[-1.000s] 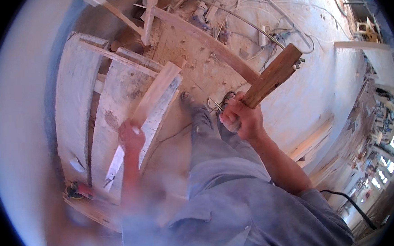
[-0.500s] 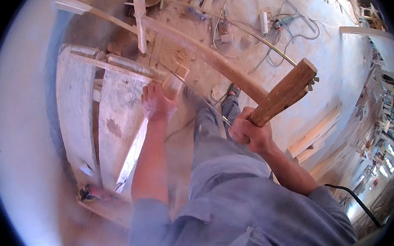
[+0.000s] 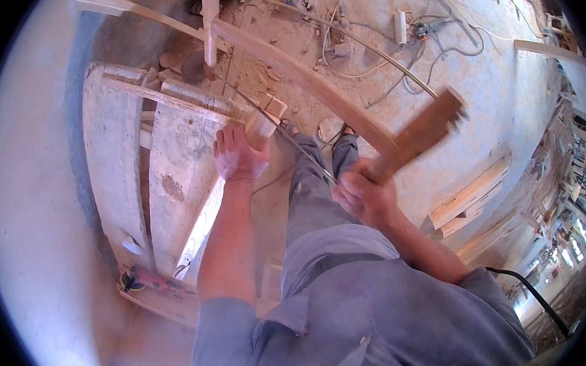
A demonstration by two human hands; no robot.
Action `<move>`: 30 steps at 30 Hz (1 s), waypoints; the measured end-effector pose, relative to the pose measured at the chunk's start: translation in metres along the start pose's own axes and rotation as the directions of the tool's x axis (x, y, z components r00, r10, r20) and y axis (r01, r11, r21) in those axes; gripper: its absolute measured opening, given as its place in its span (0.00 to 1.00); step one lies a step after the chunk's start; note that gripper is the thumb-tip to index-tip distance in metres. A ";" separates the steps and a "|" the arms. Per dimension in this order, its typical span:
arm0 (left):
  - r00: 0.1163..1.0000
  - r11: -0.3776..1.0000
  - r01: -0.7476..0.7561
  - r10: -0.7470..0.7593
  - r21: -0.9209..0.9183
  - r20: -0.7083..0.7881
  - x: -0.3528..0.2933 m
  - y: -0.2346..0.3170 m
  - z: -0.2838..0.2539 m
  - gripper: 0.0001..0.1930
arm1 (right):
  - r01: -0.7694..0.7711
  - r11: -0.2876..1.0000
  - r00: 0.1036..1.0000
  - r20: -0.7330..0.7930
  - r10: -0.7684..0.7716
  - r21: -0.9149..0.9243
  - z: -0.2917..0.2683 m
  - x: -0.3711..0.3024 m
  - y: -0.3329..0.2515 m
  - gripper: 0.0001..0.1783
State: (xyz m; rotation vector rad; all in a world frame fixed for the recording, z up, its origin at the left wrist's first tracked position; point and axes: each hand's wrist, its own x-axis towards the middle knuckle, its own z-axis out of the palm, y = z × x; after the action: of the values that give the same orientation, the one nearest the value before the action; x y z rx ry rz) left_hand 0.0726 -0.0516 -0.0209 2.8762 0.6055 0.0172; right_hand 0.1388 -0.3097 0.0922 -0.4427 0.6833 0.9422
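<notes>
My right hand (image 3: 367,192) is closed around the lower end of a wooden frame saw (image 3: 314,84), at its thick end arm (image 3: 424,131), which is slightly blurred. The saw's thin blade (image 3: 299,144) runs slantwise from that hand past the end of a pale wooden block (image 3: 259,128). Whether its teeth are inside the wood cannot be made out. My left hand (image 3: 239,153) grips the block at the edge of a worn plank bench (image 3: 181,163), with the fingers over its top and the thumb toward the blade. Part of the block is hidden under the palm.
A reddish power tool (image 3: 153,280) lies at the bench's near end. Stacked timber pieces (image 3: 468,199) rest on the floor to the right. Farther off are a white power strip (image 3: 401,27), trailing cables (image 3: 456,53) and sawdust. My feet (image 3: 349,130) stand beside the bench.
My right hand and the saw have shifted a little left and away from me, along the blade's line. My left hand keeps its hold on the block.
</notes>
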 end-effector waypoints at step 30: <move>1.000 1.000 0.010 -0.010 0.004 0.010 -0.005 -0.004 0.004 0.28 | 0.205 0.395 0.968 0.124 -0.220 -0.896 -0.101 -0.036 0.003 0.15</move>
State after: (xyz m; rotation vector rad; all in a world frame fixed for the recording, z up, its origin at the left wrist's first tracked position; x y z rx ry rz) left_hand 0.0667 -0.0507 -0.0252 2.8754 0.6185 -0.0001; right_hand 0.0874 -0.3914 0.0459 -1.4977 0.0237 0.9998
